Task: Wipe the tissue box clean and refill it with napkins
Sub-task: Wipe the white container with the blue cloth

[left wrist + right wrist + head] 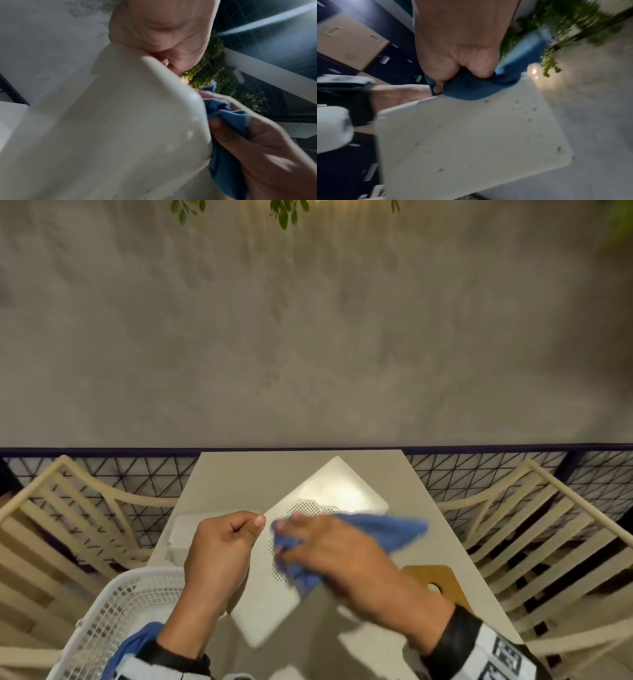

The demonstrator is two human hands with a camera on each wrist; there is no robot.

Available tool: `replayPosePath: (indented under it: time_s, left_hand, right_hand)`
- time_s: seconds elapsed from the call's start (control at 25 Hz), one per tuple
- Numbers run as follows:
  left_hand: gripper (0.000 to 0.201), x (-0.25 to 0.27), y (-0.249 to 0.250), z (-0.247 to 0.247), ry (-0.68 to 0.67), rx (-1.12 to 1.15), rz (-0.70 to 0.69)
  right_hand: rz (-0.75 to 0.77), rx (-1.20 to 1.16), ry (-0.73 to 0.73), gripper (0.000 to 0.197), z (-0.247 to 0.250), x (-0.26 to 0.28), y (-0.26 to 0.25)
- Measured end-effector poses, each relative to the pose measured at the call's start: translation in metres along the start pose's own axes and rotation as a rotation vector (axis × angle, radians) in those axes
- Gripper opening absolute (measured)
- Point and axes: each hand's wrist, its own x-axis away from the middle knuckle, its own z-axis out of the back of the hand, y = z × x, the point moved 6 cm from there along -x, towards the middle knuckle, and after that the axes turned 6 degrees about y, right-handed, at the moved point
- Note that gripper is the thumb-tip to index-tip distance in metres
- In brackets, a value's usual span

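A white tissue box (337, 491) with a dotted panel is held tilted above the beige table (239, 474). My left hand (236, 532) grips its left edge, thumb on top. My right hand (318, 549) grips a bunched blue cloth (387, 530) and presses it against the box's dotted face. In the left wrist view the box (120, 121) fills the middle, with the cloth (228, 121) at its right edge. The right wrist view shows the box's speckled underside (471, 135) below the cloth (471, 88). A white napkin stack (183, 534) lies on the table left of the box.
A white mesh basket (113, 611) holding something blue sits at the near left. A brown wooden panel with a hole (435, 578) lies on the table at the right. Slatted chairs (534, 529) flank the table; a grey wall stands behind it.
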Motion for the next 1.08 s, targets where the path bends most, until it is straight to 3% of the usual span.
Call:
replayPosePath:
  time_s: [0.08,0.12,0.24,0.32,0.44,0.52,0.6,0.72,0.8,0.96,1.08]
  left_hand:
    - [0.016,0.001,0.000,-0.002,-0.010,0.014,-0.023]
    - [0.016,0.003,0.002,-0.002,-0.016,0.009,-0.033]
    - [0.017,0.007,0.007,0.002,-0.019,0.028,-0.052]
    - [0.014,0.009,0.009,0.005,-0.042,0.037,-0.060]
    - [0.022,0.012,0.007,0.008,-0.093,0.071,-0.061]
    - [0.017,0.015,0.009,0.009,-0.121,0.183,-0.041]
    - [0.018,0.015,0.012,0.008,-0.161,0.304,-0.029]
    - [0.061,0.016,0.009,0.002,-0.187,0.359,-0.009]
    - [0.067,0.015,0.004,-0.004,-0.218,0.317,-0.013]
    - [0.054,0.022,0.020,-0.020,-0.419,0.232,-0.137]
    - [0.026,0.039,0.054,-0.041,-0.563,0.170,-0.288]
  right_hand:
    - [0.090,0.006,-0.101,0.026,-0.001,0.002,-0.011]
    - [0.043,-0.001,-0.076,0.029,0.011,-0.001,-0.001]
    - [-0.349,-0.115,0.166,0.048,0.042,-0.005,0.033]
    - [-0.617,-0.271,0.223,0.050,0.046,-0.004,0.046]
    - [-0.855,-0.581,0.346,0.034,0.061,0.002,0.061]
    - [-0.924,-0.800,0.384,0.022,0.070,0.002,0.063]
    - [-0.859,-0.885,0.334,0.018,0.073,-0.002,0.058]
    - [-0.677,-0.780,0.220,0.014,0.079,-0.007,0.049]
    - [-0.550,-0.636,0.164,0.023,0.091,-0.010,0.038]
    - [-0.284,-0.292,0.043,0.045,0.099,-0.016,0.004]
    - [-0.114,-0.052,-0.128,0.042,0.071,-0.019,-0.014]
